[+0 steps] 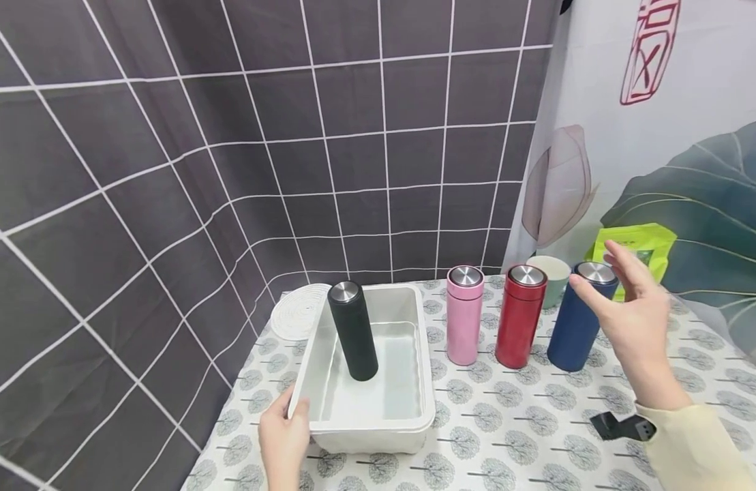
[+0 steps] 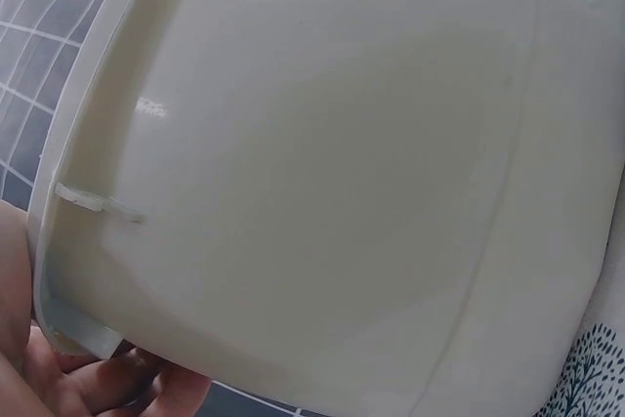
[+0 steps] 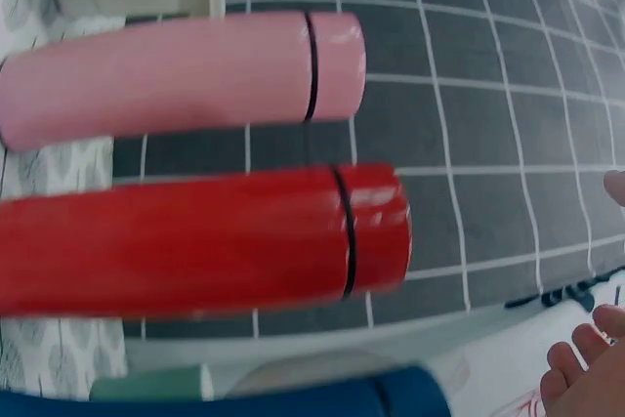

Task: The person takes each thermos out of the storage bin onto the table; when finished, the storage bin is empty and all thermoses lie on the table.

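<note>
Left hand (image 1: 283,440) grips tub (image 1: 422,382); blue flask (image 1: 575,324) touches right hand's (image 1: 637,320) fingers (image 1: 589,293).

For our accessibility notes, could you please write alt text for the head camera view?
A left hand grips the near corner of a white tub holding an upright black flask, while an open right hand hovers beside a blue flask. Pink and red flasks stand between, on a tree-patterned tablecloth.
</note>
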`<state>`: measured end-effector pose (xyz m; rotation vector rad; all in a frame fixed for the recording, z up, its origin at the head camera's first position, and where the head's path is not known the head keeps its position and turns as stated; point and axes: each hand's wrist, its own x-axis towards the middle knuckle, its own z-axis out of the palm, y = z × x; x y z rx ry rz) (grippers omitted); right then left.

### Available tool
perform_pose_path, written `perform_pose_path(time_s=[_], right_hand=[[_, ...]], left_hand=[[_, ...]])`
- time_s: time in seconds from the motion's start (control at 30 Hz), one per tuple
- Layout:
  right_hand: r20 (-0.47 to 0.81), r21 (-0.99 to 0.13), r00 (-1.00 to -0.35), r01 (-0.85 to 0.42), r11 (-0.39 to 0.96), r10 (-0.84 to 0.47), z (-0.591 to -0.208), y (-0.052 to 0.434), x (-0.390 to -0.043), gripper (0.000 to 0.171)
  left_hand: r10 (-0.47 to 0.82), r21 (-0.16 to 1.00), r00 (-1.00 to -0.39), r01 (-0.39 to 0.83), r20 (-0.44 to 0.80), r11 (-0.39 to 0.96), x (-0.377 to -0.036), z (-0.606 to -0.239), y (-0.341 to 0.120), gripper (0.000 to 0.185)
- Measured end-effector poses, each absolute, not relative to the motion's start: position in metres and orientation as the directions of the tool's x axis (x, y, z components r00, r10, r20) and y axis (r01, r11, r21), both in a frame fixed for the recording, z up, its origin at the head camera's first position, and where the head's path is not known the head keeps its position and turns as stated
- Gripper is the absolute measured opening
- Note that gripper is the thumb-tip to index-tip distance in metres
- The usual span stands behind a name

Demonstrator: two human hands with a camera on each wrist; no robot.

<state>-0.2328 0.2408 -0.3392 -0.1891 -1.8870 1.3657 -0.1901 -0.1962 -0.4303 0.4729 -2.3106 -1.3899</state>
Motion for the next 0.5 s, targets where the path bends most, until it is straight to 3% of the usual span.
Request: perform_pose_path(time_s=[0.27,0.5], right_hand=[[0.459,-0.881,-0.759,-0.322,0.347,0.461,-0.328,0.219,-0.232,0.07],[0.444,-0.875,-0.837,-0.482,-0.048,0.318,-0.327,0.192,-0.242,0.063]], left_hand=[[-0.486,0.895,-0.855,-0.062,0.181,0.442,-0.191,-0.433,-0.19,0.037],[-0.486,0.894,-0.855,-0.061,0.183,0.443,-0.191,-0.432,-0.193,0.036]])
